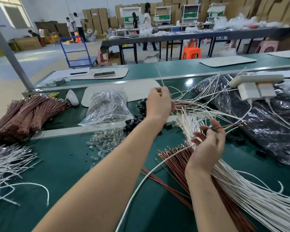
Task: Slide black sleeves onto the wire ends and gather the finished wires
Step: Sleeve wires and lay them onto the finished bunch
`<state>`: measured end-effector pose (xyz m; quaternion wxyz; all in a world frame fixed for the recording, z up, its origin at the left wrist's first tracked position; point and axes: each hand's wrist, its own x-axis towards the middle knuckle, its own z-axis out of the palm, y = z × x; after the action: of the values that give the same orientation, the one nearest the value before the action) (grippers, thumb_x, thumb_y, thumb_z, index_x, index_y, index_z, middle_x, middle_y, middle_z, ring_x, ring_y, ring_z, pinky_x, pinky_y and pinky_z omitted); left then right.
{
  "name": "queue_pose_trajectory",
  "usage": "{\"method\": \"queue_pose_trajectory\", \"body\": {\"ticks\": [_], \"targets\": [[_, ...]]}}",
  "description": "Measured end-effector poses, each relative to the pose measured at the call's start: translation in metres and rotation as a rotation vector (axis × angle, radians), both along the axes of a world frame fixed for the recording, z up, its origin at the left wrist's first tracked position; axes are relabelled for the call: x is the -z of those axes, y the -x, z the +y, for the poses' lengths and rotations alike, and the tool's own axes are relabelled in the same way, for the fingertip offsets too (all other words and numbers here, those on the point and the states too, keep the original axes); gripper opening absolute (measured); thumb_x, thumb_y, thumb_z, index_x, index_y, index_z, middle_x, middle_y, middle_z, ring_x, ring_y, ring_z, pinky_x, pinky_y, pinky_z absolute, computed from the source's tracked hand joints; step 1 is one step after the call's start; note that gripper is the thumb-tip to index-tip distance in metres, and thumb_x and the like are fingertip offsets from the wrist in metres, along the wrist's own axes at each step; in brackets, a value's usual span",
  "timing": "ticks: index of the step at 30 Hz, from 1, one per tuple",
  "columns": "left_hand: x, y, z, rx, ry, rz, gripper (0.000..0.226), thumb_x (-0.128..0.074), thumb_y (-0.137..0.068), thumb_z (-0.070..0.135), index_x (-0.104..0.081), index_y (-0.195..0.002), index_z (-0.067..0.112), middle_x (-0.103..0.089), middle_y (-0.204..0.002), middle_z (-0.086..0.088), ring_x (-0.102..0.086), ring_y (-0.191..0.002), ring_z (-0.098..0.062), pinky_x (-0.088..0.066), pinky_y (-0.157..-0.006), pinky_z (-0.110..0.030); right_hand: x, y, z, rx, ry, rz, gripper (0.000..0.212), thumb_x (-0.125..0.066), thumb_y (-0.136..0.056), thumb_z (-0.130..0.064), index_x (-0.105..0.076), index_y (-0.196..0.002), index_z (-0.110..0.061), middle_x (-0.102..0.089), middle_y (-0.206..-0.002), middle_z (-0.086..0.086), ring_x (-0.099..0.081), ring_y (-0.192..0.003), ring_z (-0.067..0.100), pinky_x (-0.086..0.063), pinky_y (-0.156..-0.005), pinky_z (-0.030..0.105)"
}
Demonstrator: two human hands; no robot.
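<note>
I am seeing the left hand [159, 104] pinching a thin white wire [162, 82] at its fingertips, with a spray of gathered wires [199, 104] fanning out to the right from behind it. The right hand [208, 146] is pinching a brown wire [231, 126] between thumb and forefinger, its other fingers curling loosely. The black sleeves [138, 118] are lying heaped just beyond the left wrist. Bare green table [65, 158] is lying under the left forearm, while loose white wires [249, 195] and loose brown wires [174, 158] are crowding the right side. The left hand is reaching forward, showing me its back. The right hand is facing me palm-first.
</note>
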<state>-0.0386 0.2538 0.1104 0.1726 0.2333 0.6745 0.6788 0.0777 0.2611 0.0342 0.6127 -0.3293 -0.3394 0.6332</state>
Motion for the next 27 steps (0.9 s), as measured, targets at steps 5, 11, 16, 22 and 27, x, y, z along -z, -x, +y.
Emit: {"method": "queue_pose_trajectory", "body": {"ticks": [5,11,16,22,27], "targets": [[-0.037,0.023,-0.047,-0.263,-0.369,0.000,0.017,-0.038,-0.109,0.021,-0.048,-0.098,0.013,-0.061,-0.092,-0.008,-0.060,-0.066,-0.010,-0.057,-0.064,-0.020,-0.001,0.003,-0.009,-0.176,-0.097,-0.017,0.030,-0.044,-0.100,-0.008,-0.069,-0.106,-0.024,-0.067,-0.085,-0.004,-0.061,-0.071,0.007,-0.050,-0.063,0.017],[-0.011,0.042,-0.140,-0.520,-0.671,-0.369,0.016,-0.045,-0.107,0.016,-0.051,-0.110,0.001,-0.062,-0.095,-0.010,-0.068,-0.065,-0.012,-0.058,-0.069,-0.023,0.000,0.019,-0.036,-0.745,-0.002,0.069,0.034,-0.046,-0.102,-0.003,-0.076,-0.105,-0.020,-0.074,-0.093,0.010,-0.068,-0.075,0.018,-0.058,-0.070,0.026],[0.052,0.037,-0.190,-0.551,-0.596,-0.597,0.018,-0.041,-0.107,0.011,-0.053,-0.096,0.004,-0.058,-0.087,-0.007,-0.058,-0.070,-0.013,-0.056,-0.062,-0.019,0.004,0.027,-0.047,-0.993,0.125,0.072,0.033,-0.048,-0.102,-0.003,-0.076,-0.110,-0.017,-0.073,-0.106,0.016,-0.071,-0.081,0.021,-0.060,-0.072,0.027],[0.079,0.054,-0.211,-0.597,-0.454,-0.542,0.015,-0.044,-0.105,0.017,-0.055,-0.094,0.019,-0.056,-0.063,0.007,-0.046,-0.045,-0.006,-0.042,-0.041,-0.018,0.012,0.031,-0.054,-1.153,0.135,-0.039,0.033,-0.050,-0.102,-0.005,-0.078,-0.109,-0.021,-0.072,-0.116,0.010,-0.072,-0.088,0.023,-0.060,-0.078,0.030],[0.080,0.059,-0.223,-0.603,-0.501,-0.524,0.011,-0.050,-0.104,0.024,-0.060,-0.099,0.022,-0.057,-0.075,0.006,-0.046,-0.049,-0.005,-0.040,-0.043,-0.017,0.015,0.034,-0.053,-1.055,0.102,-0.031,0.031,-0.046,-0.103,-0.001,-0.075,-0.109,-0.011,-0.075,-0.110,0.007,-0.073,-0.084,0.020,-0.059,-0.069,0.025]]}}
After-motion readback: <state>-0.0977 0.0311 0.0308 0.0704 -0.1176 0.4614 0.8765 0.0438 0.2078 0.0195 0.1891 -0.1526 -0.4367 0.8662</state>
